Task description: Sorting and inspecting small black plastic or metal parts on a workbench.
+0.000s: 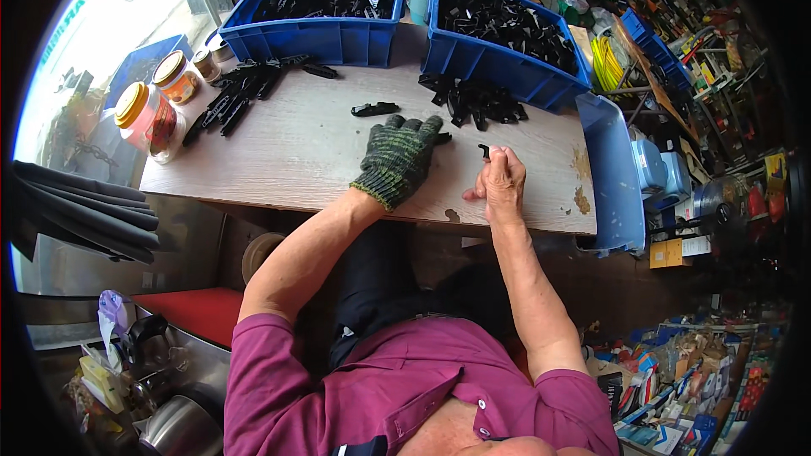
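A small black plastic part [484, 151] is pinched between the fingertips of the bare right hand [500, 179], just above the counter [304, 152] near its front edge. The gloved left hand [399, 156] is laid flat and released on the counter, fingers touching another black piece [443, 138]. Two blue bins [314, 38] of black parts are set along the far edge.

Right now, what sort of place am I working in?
Probably a small hardware shop's workbench: blue plastic bins full of black plastic parts, cluttered shelves of packaged goods, and a worn wooden table beneath your gloved left hand.
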Motion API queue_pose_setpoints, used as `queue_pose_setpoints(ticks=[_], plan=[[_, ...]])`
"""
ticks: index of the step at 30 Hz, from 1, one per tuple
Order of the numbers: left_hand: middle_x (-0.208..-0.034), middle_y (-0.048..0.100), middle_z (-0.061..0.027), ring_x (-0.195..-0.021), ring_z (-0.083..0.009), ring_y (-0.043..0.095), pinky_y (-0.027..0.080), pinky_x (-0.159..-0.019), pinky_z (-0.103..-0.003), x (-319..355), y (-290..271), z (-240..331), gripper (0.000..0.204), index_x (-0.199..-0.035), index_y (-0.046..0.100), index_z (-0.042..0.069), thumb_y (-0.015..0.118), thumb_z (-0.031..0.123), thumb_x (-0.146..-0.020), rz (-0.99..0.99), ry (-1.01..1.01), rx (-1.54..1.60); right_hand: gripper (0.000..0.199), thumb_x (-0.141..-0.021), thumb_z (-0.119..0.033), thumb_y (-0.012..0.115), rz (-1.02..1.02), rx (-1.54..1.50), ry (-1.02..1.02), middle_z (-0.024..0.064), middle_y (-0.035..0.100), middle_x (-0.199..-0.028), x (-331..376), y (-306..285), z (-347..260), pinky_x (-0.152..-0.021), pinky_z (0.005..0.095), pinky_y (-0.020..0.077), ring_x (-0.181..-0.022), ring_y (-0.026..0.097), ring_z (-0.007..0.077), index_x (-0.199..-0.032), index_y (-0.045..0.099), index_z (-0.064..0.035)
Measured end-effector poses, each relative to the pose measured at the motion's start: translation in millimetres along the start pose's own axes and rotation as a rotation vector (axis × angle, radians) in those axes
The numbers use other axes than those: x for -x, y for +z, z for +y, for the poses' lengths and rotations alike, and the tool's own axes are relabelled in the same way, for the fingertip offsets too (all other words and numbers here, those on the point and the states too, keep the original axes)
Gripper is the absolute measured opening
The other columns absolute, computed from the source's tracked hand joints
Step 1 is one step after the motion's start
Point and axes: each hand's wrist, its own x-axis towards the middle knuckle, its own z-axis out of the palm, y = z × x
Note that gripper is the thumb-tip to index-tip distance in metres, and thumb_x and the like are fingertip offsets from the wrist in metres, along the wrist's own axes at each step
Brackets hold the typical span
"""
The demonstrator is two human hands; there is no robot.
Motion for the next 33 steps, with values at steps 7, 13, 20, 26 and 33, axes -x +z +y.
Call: queue_pose_setpoints(ticks=[7, 13, 20, 26, 33], plan=[[-0.098, 0.067, -0.0168, -0.092, -0.0389, 0.064, 0.051, -0.077, -0.05, 18, -9, 19, 0.022, -0.108, 0.063, 0.007, 0.063, 0.019, -0.089, -0.056, -0.104, 0.37, 0.032, -0.099, -0.036, 0.052, -0.022, -0.064, -0.029, -0.0026, 0.031, -0.051, -1, -8, 6, -0.037, 0.0351, 0.0505, -0.042, 0.037, 0.0105, -0.083, 0.049, -0.009], [-0.107, 0.068, -0.0183, -0.097, -0.0409, 0.065, 0.051, -0.081, -0.049, 17, 4, 38, 0.027, -0.118, 0.062, 0.007, 0.057, 0.027, -0.099, -0.123, -0.221, 0.751, 0.032, -0.099, -0.031, 0.053, 0.019, -0.117, -0.002, -0.0029, 0.033, -0.05, 0, -6, 4, -0.034, 0.0301, 0.0472, -0.038, 0.036, 0.0089, -0.076, 0.047, -0.0091], [-0.096, 0.067, -0.0128, -0.08, -0.0209, 0.065, 0.052, -0.073, -0.035, 13, 20, 42, 0.024, -0.116, 0.063, 0.004, 0.057, 0.021, -0.101, -0.047, -0.289, 0.739, 0.028, -0.099, -0.026, 0.051, -0.024, -0.074, -0.073, -0.0018, 0.036, -0.05, 1, -7, 4, -0.032, 0.0312, 0.0463, -0.037, 0.036, 0.0099, -0.077, 0.049, -0.0088], [-0.102, 0.069, -0.0203, -0.093, -0.0355, 0.068, 0.052, -0.081, -0.043, 8, 41, 84, 0.032, -0.128, 0.058, 0.004, 0.055, 0.019, -0.1, 0.145, -0.385, 0.905, 0.026, -0.097, -0.022, 0.054, 0.066, 0.289, -0.362, -0.0038, 0.042, -0.059, -18, -22, 29, -0.05, 0.0259, 0.0394, -0.055, 0.042, 0.0062, -0.075, 0.052, -0.0077], [-0.113, 0.067, -0.0225, -0.101, -0.0391, 0.066, 0.051, -0.086, -0.046, 7, 38, 85, 0.034, -0.129, 0.058, 0.004, 0.056, 0.022, -0.1, 0.005, -0.364, 0.866, 0.025, -0.096, -0.02, 0.055, 0.108, 0.195, -0.355, -0.005, 0.043, -0.063, -10, -21, 11, -0.054, 0.0266, 0.0407, -0.056, 0.041, 0.0072, -0.074, 0.051, -0.0086]])
